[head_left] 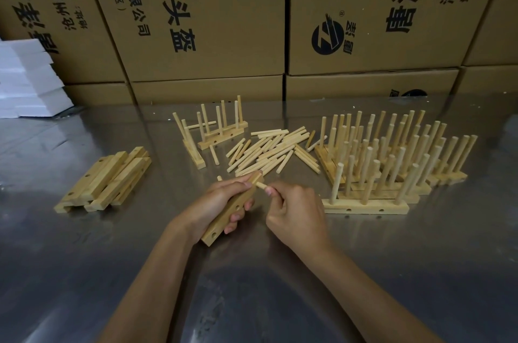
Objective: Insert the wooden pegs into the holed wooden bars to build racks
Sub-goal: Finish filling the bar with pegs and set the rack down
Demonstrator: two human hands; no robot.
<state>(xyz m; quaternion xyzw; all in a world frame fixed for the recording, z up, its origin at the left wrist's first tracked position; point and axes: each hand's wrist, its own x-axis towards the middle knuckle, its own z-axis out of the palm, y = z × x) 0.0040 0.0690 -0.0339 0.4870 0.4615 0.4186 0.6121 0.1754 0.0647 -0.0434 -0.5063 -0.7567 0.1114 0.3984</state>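
While my left hand clamps the bar and my right hand pinches the peg, I keep the peg square to its hole.

Bare metal table near edge, passable. Loose pegs ahead, bar stack left, finished racks right, cardboard boxes wall off back.

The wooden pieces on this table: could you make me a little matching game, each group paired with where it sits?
Things:
1. stack of empty holed bars
2. loose pegs
3. finished racks
4. bar being worked on

Places:
A. gripped in the left hand
B. table's right side
C. table's left side
D. middle of the table, beyond the hands

Pairs: 1-C, 2-D, 3-B, 4-A
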